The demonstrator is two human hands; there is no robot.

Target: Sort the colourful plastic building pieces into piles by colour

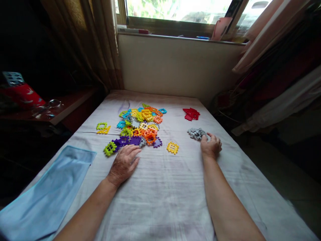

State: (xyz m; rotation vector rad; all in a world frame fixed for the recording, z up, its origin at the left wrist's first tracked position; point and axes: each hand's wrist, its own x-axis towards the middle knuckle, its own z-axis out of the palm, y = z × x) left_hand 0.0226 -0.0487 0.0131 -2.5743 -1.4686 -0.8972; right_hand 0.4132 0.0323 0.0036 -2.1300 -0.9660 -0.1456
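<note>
A mixed pile of colourful notched plastic pieces (146, 115) lies on the sheet-covered surface. My left hand (124, 162) rests at the pile's near edge, palm down with fingers spread, close to purple pieces (135, 140) and holding nothing visible. My right hand (211, 145) is at the near right side of a small grey pile (195, 133); its fingers are curled, and whether a piece is between them is hidden. Behind the grey pile lie red pieces (191, 113). One yellow square piece (173, 147) sits alone between my hands.
Green (101, 126) and yellow pieces (103, 130) lie left of the pile. A blue cloth (50, 190) covers the left edge. Glasses (54, 103) and a red container (23, 95) stand on a side table. Curtains and a wall border the surface.
</note>
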